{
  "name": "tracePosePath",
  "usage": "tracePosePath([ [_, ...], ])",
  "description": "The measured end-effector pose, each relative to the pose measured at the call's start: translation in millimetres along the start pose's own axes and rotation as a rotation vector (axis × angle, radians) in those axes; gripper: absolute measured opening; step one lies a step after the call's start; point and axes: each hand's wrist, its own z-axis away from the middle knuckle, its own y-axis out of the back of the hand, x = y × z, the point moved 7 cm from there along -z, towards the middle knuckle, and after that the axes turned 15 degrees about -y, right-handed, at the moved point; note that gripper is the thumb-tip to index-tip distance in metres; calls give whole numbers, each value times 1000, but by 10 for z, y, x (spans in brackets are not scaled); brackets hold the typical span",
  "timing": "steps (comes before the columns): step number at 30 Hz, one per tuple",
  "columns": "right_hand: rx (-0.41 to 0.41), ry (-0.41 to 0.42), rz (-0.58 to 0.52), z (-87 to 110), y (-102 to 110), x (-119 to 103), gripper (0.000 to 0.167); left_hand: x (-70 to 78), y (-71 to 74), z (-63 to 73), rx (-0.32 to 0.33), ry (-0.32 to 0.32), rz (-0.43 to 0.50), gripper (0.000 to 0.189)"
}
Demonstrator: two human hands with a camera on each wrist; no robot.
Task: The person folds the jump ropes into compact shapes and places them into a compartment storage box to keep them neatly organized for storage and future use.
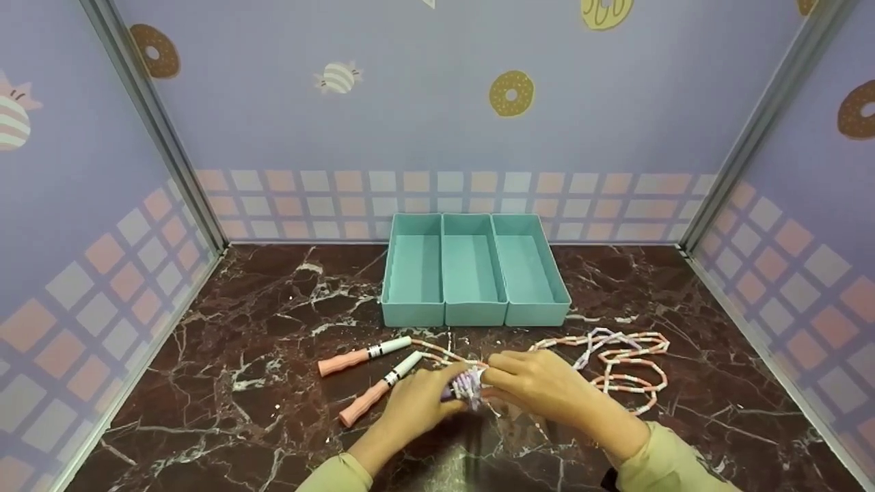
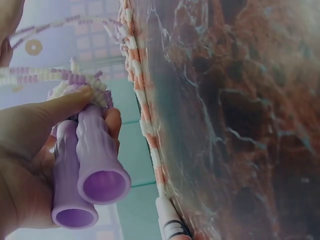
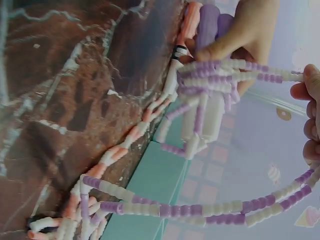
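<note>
My left hand [image 1: 425, 398] grips the two purple handles [image 2: 102, 150] of a jump rope side by side, their hollow ends facing the left wrist camera. Purple-and-white beaded rope [image 3: 207, 80] is wound in several turns around these handles, and the left thumb lies against the turns. To the right, my right hand [image 1: 536, 381] pinches a doubled length of that rope, drawn out from the bundle. The rest of this rope hangs from the right hand in a long double strand [image 3: 175, 210] down to the table.
A second jump rope lies on the dark marbled table [image 1: 225, 410], its orange-and-white handles [image 1: 369, 403] at left. Its orange-and-white beaded rope [image 1: 632, 389] is looped at right, with purple-and-white strands across it. Behind stands a teal three-compartment box [image 1: 475, 314], close to the patterned back wall [image 1: 424, 123].
</note>
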Motion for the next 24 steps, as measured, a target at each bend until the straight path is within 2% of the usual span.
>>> tracePosePath([
  [6, -40, -28, -21, -36, -113, 59, 18, 109, -85, 38, -67, -82, 7, 55],
  [14, -113, -193, -191, 41, -303, 269, 21, 222, -167, 79, -134, -136, 14, 30],
  [18, -169, -260, -267, 116, -428, 372, 18, 279, -162, 96, -129, -175, 36, 29],
  [24, -320, -406, -410, 217, -573, 505, 16, 292, -149, 119, -84, -209, 56, 30],
])
